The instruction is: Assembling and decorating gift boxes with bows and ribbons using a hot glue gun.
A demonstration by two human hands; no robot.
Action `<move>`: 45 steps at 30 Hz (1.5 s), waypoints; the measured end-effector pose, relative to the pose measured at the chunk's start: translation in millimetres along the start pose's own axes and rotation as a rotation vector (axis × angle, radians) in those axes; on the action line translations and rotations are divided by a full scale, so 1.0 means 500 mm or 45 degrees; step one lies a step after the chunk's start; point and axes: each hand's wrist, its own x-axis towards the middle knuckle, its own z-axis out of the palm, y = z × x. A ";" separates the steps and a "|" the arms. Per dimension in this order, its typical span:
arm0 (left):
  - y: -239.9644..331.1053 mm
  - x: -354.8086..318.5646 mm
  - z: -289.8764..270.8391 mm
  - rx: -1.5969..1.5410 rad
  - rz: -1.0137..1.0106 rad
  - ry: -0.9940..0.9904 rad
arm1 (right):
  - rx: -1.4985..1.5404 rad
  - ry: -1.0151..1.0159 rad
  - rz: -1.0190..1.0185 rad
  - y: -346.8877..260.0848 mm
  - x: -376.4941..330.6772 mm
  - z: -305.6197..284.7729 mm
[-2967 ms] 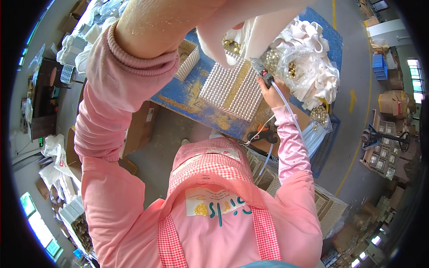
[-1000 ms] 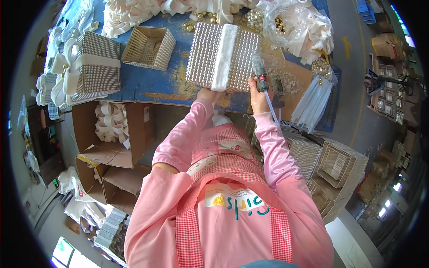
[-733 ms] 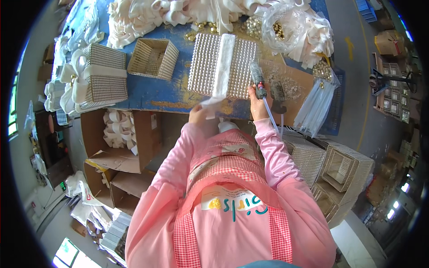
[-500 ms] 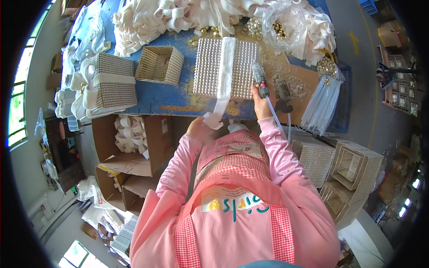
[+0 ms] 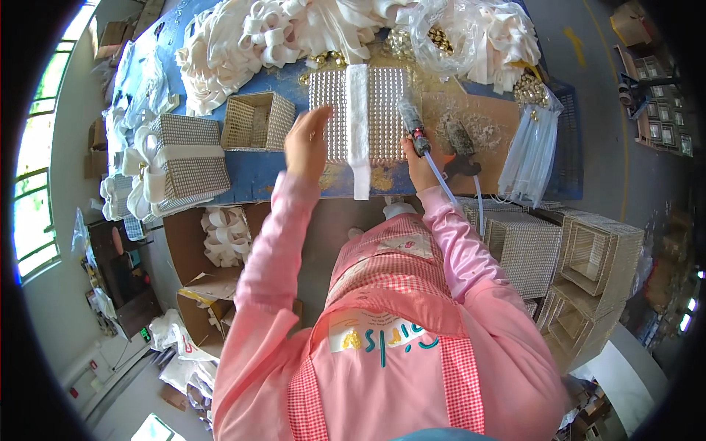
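A box covered in rows of silvery beads (image 5: 332, 125) lies on the blue worktable in front of me. Down its middle runs a white fabric ribbon (image 5: 357, 117), its loose end hanging past the near edge. My left hand (image 5: 304, 147) is at the box's left side, fingers partly bent toward the beads, with nothing visible in them. Gripped in my right hand (image 5: 421, 167) is a glue gun (image 5: 413, 126), smeared with dried glue, its nose over the right part of the box. A pale cord trails from it toward me.
An open beaded box (image 5: 254, 123) and a bow-tied one (image 5: 187, 154) stand to the left. White ribbons (image 5: 220, 44) heap up behind. A second tool (image 5: 460, 138) lies on a brown board at right. Beaded boxes (image 5: 523, 250) stack below the table's right side.
My left hand has let go of the ribbon's end and risen to the box's left side. The ribbon now hangs straight. The glue gun stays in my right hand.
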 end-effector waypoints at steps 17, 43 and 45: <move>0.054 -0.174 0.029 0.851 0.181 -0.669 | 0.006 -0.039 -0.067 -0.015 -0.008 -0.004; -0.108 0.133 0.018 0.524 -0.572 -0.225 | 0.318 -0.151 0.333 -0.088 0.170 -0.024; -0.119 0.149 0.039 0.557 -0.703 -0.324 | 0.366 -0.172 0.428 -0.066 0.189 -0.011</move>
